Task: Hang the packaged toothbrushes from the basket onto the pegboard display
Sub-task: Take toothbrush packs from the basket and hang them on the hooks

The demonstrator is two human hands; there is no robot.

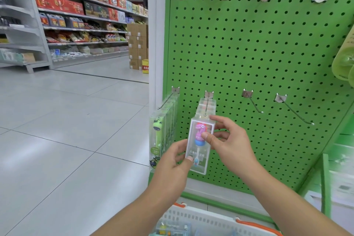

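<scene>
A clear box with a pink dinosaur toothbrush (199, 140) is held upright against the green pegboard (258, 53), its top at the tip of the second lower hook (206, 107). My left hand (176, 161) pinches its lower left edge. My right hand (228, 140) grips its upper right side, thumb across the front. Several like boxes hang behind it on that hook. Green toothbrush boxes (162, 128) hang on the leftmost lower hook. The white basket (206, 220) with orange handles sits below, holding more packages.
Two bare lower hooks (254, 105) (295, 113) stick out to the right, and a row of bare hooks runs along the top. Yellow-green packs (342, 61) hang at the right edge. A grey tiled aisle with stocked shelves and stacked cartons (138, 46) lies left.
</scene>
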